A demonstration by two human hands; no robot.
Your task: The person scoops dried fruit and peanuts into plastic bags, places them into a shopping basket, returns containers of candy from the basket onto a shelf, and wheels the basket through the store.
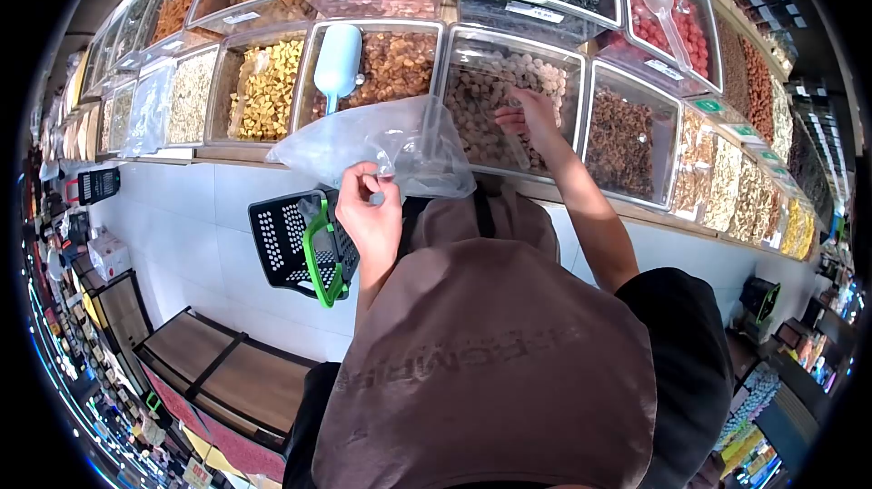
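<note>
Yellow pieces (272, 85), binned, beyond and to the left of the left hand; black basket (289, 248) with green handle, just left of that hand; light-blue scoop (338, 62), upright, beyond it; left hand (371, 209), fingers curled narrow, pinching the clear plastic bag (409, 139), which spreads beyond it and towards the right hand; pale round pieces (480, 80), binned, under and beside the right hand (531, 121), fingers close together, contents uncertain; dark brown pieces (622, 139), binned, to its right.

Shelf (668, 217), apparently wooden, clear food bins (663, 148)
</note>
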